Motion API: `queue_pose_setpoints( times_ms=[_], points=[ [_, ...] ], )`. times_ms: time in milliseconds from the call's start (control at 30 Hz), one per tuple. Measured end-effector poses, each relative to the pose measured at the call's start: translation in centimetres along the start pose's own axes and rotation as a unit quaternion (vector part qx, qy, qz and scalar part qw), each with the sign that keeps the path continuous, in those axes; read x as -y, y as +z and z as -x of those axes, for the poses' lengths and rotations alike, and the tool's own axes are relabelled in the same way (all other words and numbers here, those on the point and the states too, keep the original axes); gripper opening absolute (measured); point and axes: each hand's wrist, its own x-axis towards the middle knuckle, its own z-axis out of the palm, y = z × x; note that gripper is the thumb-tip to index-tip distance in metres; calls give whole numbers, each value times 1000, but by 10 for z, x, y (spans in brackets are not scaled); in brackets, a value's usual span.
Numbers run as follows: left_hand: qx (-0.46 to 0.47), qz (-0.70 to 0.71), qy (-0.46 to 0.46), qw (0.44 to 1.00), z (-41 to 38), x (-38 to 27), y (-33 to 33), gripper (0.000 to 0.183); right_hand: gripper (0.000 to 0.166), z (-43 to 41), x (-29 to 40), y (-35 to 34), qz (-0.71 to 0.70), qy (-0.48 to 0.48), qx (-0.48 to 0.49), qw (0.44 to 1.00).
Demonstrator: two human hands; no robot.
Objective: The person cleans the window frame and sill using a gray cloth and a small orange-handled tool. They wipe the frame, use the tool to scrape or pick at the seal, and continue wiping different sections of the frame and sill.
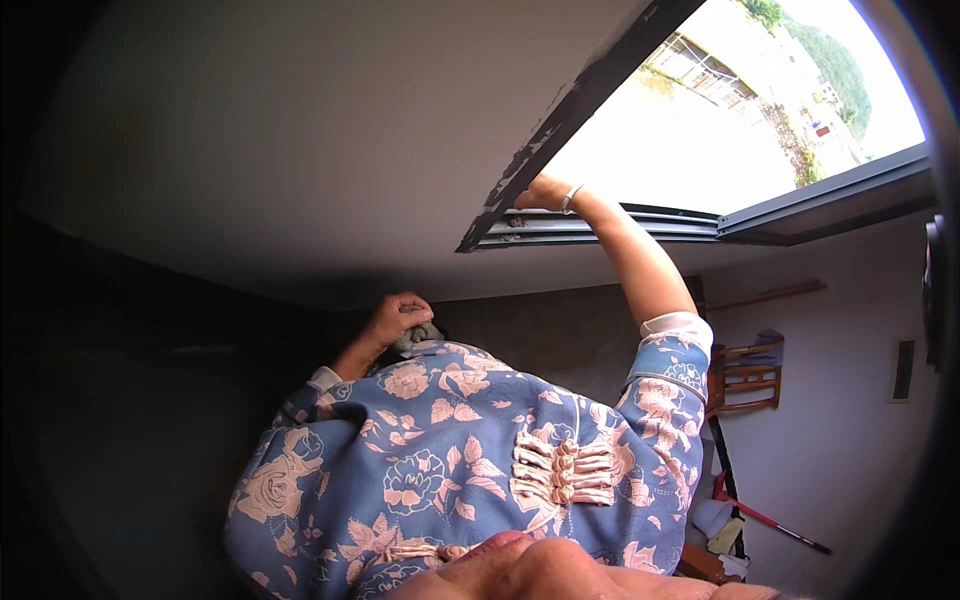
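My left hand point(393, 324) is low in front of my body, its fingers closed around a bunched grey-green cloth point(418, 330). My right arm reaches out to the window opening, a bracelet point(571, 198) around its wrist. At the lower corner of the opening, my right hand point(543, 192) is by the dark, chipped window edge point(559, 124). Its fingers are partly lost in shadow and glare, so I cannot tell whether it grips anything. Just below it run the metal sliding tracks point(652, 226), with some dark dirt or debris point(517, 222) in them.
A pale wall point(300, 150) borders the window on the left. The metal window frame point(825, 187) continues to the right. Further off are a wooden chair point(750, 386), a red-handled pole point(780, 529) and a white helmet-like object point(711, 517).
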Motion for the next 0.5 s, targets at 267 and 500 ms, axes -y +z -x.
queue_pose_setpoints(
  times_ms=[267,500],
  points=[
    [1,25,-14,1000,-3,4,-1,12,3,-4,-11,23,171,-128,-141,967],
    [-11,53,-10,998,-2,13,-7,13,14,29,7,-17,89,128,3,988]
  ],
)
